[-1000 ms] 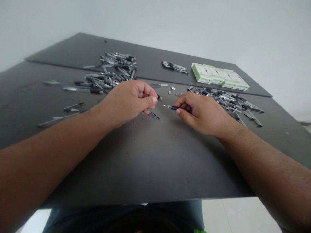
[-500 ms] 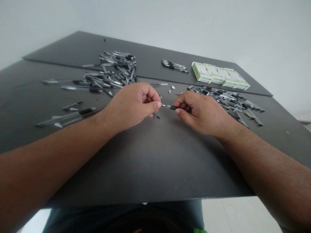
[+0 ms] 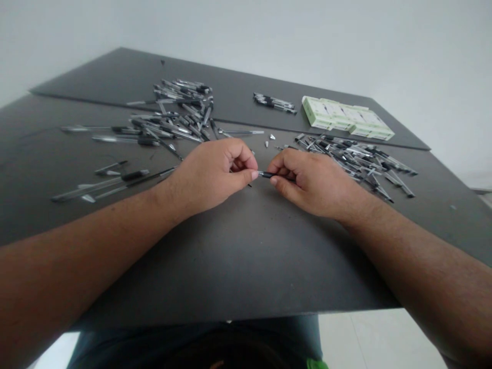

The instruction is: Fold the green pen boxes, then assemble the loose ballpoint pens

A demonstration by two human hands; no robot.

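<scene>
Between my hands lies a pen with a black grip, held level above the table. My right hand is closed around its grip, thumb against the fingers. The thumb and forefinger of my left hand pinch the front end of the pen; the very tip is hidden under them. A dark pointed end of another thin piece shows just below my left fingers. Beyond the hands are small clear cone-shaped pen tips lying loose.
A large heap of pens covers the back left, and another pile of pens lies at the right. Several pens sit in a small group near green-and-white boxes. More pen parts lie by my left forearm on the grey table.
The gap between my hands has narrowed. The bare metal point at the pen's front, visible earlier, is now covered by my left fingertips.
</scene>
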